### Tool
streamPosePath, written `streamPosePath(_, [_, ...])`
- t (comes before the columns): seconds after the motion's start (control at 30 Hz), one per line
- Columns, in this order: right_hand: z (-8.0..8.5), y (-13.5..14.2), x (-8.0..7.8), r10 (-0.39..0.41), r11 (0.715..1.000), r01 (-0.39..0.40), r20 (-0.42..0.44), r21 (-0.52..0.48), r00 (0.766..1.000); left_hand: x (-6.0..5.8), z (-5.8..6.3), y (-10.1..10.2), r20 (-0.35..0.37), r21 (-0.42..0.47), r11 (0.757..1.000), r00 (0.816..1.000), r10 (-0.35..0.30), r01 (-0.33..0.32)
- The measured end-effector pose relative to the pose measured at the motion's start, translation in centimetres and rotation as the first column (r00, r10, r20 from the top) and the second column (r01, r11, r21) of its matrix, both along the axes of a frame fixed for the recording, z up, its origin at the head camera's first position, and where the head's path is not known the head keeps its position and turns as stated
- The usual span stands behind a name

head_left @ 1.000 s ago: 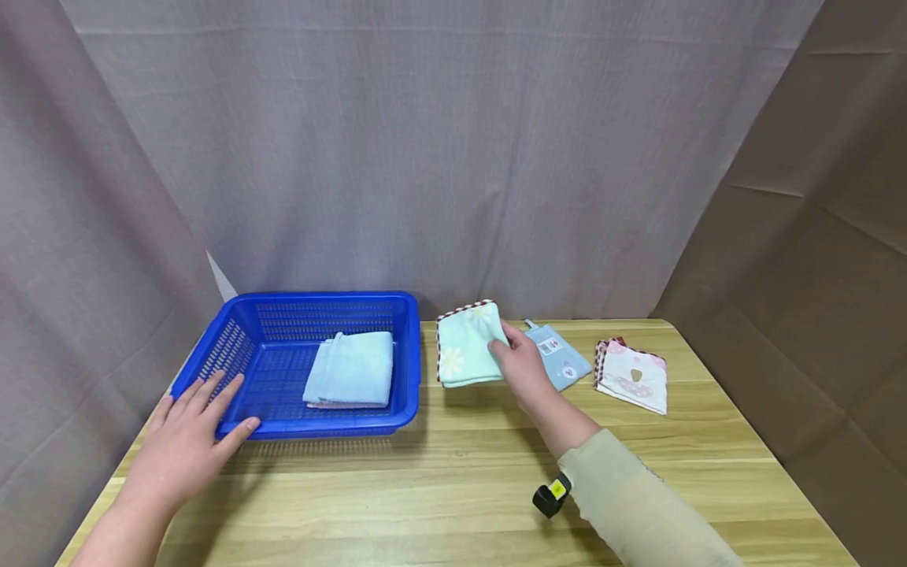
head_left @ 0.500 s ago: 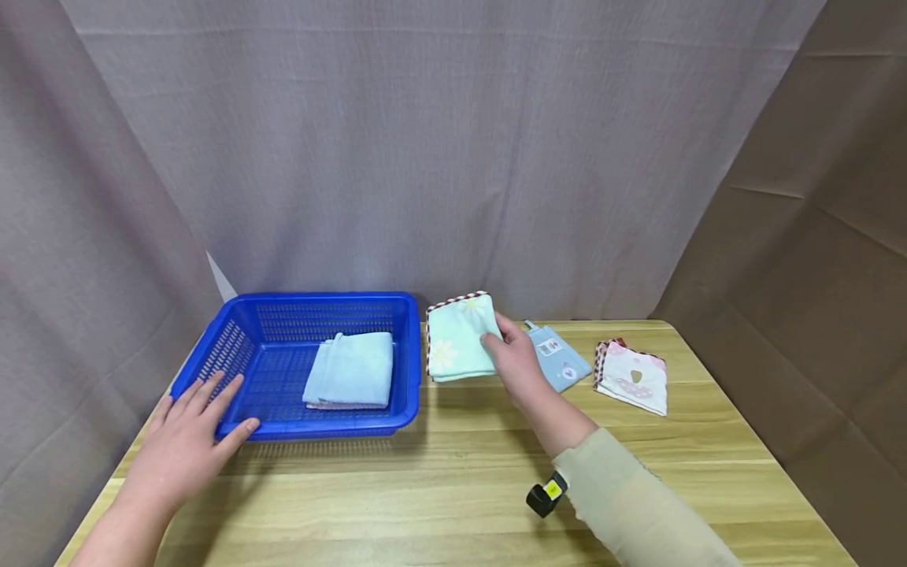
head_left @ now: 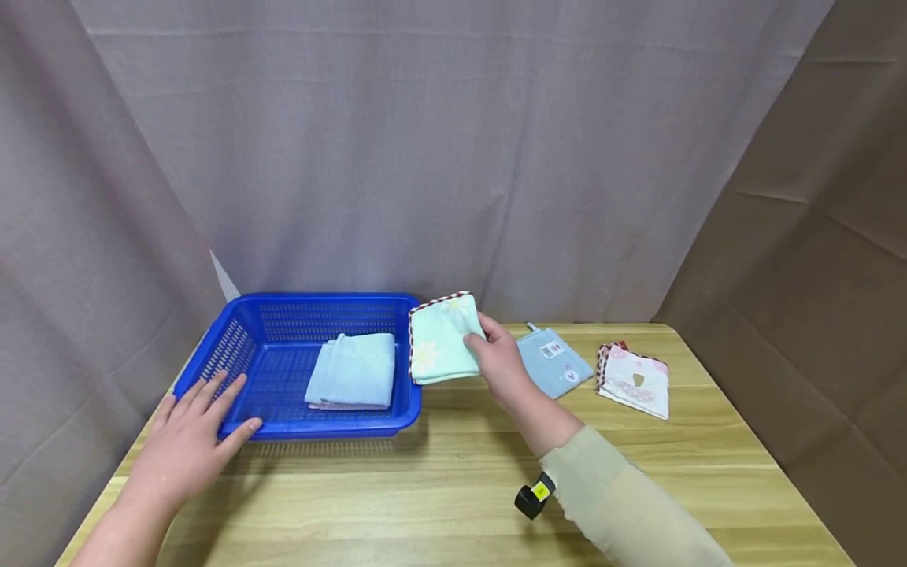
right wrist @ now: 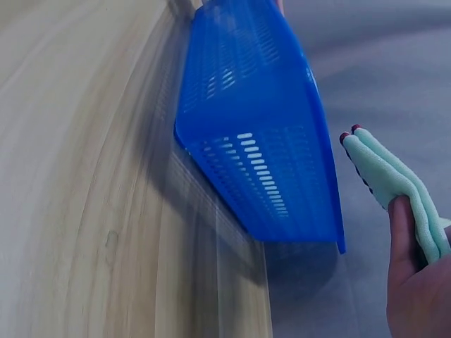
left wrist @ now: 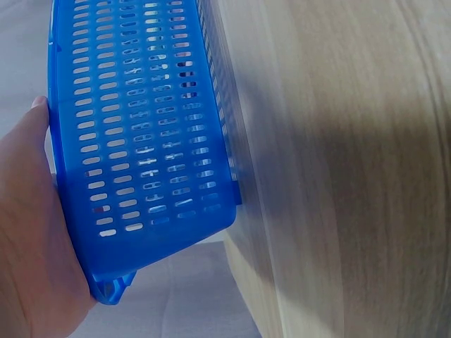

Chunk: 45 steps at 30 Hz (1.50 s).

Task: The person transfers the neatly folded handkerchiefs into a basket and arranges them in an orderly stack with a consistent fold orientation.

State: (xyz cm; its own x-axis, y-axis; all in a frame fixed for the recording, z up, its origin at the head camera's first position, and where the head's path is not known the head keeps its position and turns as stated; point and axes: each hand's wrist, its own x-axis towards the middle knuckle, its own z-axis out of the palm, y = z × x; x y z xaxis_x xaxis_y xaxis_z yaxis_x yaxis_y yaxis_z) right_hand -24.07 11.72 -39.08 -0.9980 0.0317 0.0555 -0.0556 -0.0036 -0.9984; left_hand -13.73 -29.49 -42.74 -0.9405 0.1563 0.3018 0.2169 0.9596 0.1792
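A folded mint-green towel (head_left: 445,340) with pale flowers and a red-and-white edge is pinched between the thumb and fingers of my right hand (head_left: 499,358). It hangs in the air at the right rim of the blue basket (head_left: 319,429); the right wrist view shows the towel (right wrist: 394,176) raised above rim height, apart from the basket. My left hand (head_left: 187,441) rests with spread, straight fingers on the basket's front left corner. Inside the basket, toward its right, lies a folded light blue towel (head_left: 354,370) with a pinkish layer beneath.
On the wooden table (head_left: 453,488), a blue folded cloth (head_left: 556,364) with a label lies behind my right hand, partly covered by it. Farther right lies a white-and-pink folded cloth (head_left: 634,382) with a checked edge. A grey curtain (head_left: 453,157) hangs behind.
My right hand has carried the mint-green towel leftward, from beside the basket to over its right rim. More of the blue cloth now shows. My left hand has stayed on the basket corner.
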Motion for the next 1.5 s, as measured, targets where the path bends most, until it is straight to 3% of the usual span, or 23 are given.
streamPosePath(0.33, [0.4,-1.7,0.0,0.051,0.996,-0.049,0.031,-0.079,0.998,0.0,0.1,0.1,-0.003,-0.012,1.0,1.0,0.007,-0.007])
streamPosePath(0.7, [0.7,-3.7,0.0,0.108,0.971,-0.084,0.099,-0.222,0.989,-0.1,0.0,0.2,0.008,-0.007,1.0,1.0,0.01,-0.01])
streamPosePath(1.5, [0.0,-7.5,0.5,0.221,0.937,-0.151,0.201,-0.315,0.954,-0.1,0.0,0.1,0.009,-0.014,1.0,1.0,0.017,-0.017])
